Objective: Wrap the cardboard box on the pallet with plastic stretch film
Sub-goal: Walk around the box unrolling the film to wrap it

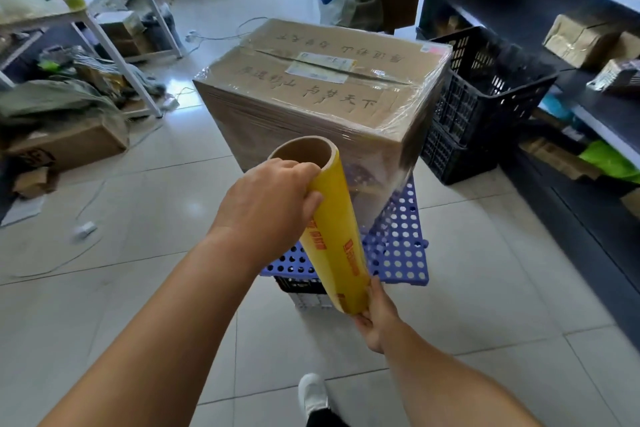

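Left hand [266, 198] grasps the film roll [332, 229] at its top, right hand [375, 317] its bottom; advise steady tension and overlapping passes around the box [311, 104].

The left hand [266, 204] grips the top of a yellow film roll [337, 239], fingers curled over its open cardboard end; the right hand [375, 317] holds the bottom end. Just beyond the fingers, the film-covered cardboard box [311, 94] sits on a blue perforated pallet [398, 246].
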Motion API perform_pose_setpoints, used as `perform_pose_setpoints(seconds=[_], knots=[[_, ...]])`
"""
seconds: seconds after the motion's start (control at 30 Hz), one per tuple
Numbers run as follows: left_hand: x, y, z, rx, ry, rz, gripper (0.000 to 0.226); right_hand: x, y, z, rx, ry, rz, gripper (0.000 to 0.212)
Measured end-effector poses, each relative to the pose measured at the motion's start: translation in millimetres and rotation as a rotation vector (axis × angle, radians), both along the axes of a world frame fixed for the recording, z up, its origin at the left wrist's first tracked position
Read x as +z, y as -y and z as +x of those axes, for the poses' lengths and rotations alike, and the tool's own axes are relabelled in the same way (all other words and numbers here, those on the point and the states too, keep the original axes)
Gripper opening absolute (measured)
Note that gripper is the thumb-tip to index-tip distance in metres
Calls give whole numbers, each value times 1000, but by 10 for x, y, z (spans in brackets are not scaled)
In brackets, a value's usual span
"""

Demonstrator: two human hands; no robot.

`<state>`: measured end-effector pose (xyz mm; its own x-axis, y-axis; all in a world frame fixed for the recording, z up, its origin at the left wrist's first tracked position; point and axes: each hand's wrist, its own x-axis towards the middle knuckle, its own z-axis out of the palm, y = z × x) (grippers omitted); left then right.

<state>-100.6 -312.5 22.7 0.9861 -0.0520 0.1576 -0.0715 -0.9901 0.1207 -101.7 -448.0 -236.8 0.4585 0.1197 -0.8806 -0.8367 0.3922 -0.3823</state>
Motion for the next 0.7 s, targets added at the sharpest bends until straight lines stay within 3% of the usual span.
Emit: perform_pose_setpoints(seconds=[0.4, 0.7], knots=[[107, -922, 261, -194, -25, 17, 27, 311, -1042, 7, -226, -47, 83, 58], [119, -1396, 440, -275, -21, 41, 27, 212, -1593, 36, -395, -90, 91, 55]])
